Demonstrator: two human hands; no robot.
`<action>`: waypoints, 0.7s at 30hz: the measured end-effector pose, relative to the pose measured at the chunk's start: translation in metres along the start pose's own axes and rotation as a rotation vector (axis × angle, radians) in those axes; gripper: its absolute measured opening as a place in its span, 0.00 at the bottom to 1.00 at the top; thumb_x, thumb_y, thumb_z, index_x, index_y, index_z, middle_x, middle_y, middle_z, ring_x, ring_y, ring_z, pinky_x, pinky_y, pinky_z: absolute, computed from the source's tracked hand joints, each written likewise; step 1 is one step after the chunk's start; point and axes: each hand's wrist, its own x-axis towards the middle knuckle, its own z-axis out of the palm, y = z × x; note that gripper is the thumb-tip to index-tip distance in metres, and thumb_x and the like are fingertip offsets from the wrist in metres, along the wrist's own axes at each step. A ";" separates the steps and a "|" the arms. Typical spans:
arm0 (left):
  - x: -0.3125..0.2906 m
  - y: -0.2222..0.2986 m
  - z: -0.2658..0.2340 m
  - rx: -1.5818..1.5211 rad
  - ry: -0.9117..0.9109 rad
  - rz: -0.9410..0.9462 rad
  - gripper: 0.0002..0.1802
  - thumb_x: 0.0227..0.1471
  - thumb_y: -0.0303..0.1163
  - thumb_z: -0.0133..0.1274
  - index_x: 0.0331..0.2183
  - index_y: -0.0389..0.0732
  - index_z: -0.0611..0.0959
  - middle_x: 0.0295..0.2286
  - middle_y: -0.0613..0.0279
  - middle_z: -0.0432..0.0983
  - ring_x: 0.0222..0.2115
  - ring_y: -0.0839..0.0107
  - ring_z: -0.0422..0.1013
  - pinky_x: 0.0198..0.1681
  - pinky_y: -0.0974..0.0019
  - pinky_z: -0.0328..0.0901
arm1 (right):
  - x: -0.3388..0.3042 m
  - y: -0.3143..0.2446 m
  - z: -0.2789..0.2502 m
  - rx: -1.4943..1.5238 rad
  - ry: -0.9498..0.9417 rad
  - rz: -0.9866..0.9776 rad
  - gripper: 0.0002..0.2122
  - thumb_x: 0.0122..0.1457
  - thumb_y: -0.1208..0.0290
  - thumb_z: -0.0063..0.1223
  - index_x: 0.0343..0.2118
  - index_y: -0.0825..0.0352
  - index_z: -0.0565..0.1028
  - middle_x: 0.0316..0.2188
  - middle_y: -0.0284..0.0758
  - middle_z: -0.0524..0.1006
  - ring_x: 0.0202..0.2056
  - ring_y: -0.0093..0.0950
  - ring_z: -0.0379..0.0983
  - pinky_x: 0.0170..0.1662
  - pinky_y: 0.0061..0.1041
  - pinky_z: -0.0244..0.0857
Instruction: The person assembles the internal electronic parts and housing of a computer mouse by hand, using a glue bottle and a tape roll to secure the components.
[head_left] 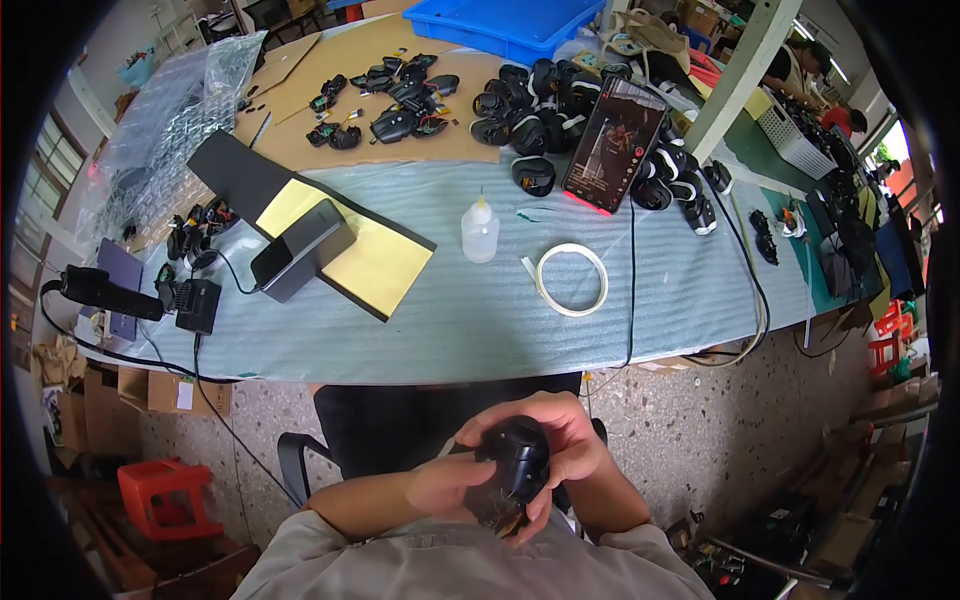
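A black computer-mouse shell (517,462) is held close to my chest, below the table's front edge. My right hand (566,447) wraps around its right side and top. My left hand (445,483) grips its left side, thumb across the shell. Small wires or parts show at the shell's lower end, partly hidden by my fingers. Many more black mouse shells (545,105) lie piled at the back of the table.
The table (440,310) carries a phone (614,145) leaning upright, a small clear glue bottle (480,230), a coil of white tape (572,280), a yellow pad (365,255) with a dark box (302,250), a screwdriver tool (100,290), a blue bin (510,25). A red stool (165,495) stands left.
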 end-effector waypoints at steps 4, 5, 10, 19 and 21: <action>-0.011 -0.003 0.002 0.169 0.387 0.089 0.37 0.61 0.61 0.32 0.43 0.34 0.74 0.34 0.49 0.74 0.33 0.63 0.72 0.37 0.65 0.66 | 0.002 -0.023 0.012 -0.248 0.133 0.066 0.33 0.43 0.83 0.67 0.55 0.82 0.66 0.50 0.52 0.73 0.52 0.38 0.71 0.57 0.35 0.63; -0.010 -0.007 -0.001 0.157 0.403 0.098 0.37 0.61 0.61 0.32 0.43 0.34 0.74 0.34 0.49 0.74 0.33 0.63 0.72 0.37 0.65 0.66 | 0.005 -0.028 0.012 -0.503 0.192 0.060 0.33 0.43 0.83 0.67 0.55 0.81 0.67 0.50 0.51 0.73 0.51 0.37 0.72 0.56 0.35 0.63; -0.002 -0.008 -0.024 0.502 0.871 0.627 0.37 0.62 0.61 0.30 0.46 0.32 0.71 0.40 0.52 0.72 0.41 0.68 0.70 0.46 0.66 0.63 | 0.010 -0.028 0.026 -1.362 0.326 -0.081 0.33 0.41 0.78 0.70 0.53 0.80 0.69 0.46 0.53 0.75 0.46 0.47 0.75 0.50 0.38 0.69; -0.006 0.007 -0.036 1.038 0.752 1.070 0.33 0.65 0.52 0.26 0.47 0.30 0.71 0.42 0.43 0.66 0.39 0.65 0.66 0.45 0.64 0.61 | -0.002 0.003 0.030 -1.238 0.491 0.031 0.35 0.39 0.78 0.73 0.53 0.80 0.68 0.46 0.54 0.75 0.48 0.45 0.74 0.50 0.35 0.69; -0.011 0.008 -0.033 1.140 0.782 0.967 0.32 0.66 0.53 0.23 0.46 0.33 0.69 0.41 0.46 0.66 0.35 0.66 0.67 0.42 0.64 0.64 | -0.006 0.010 0.026 -1.117 0.495 0.030 0.35 0.40 0.78 0.73 0.53 0.79 0.68 0.46 0.53 0.75 0.48 0.43 0.75 0.50 0.33 0.69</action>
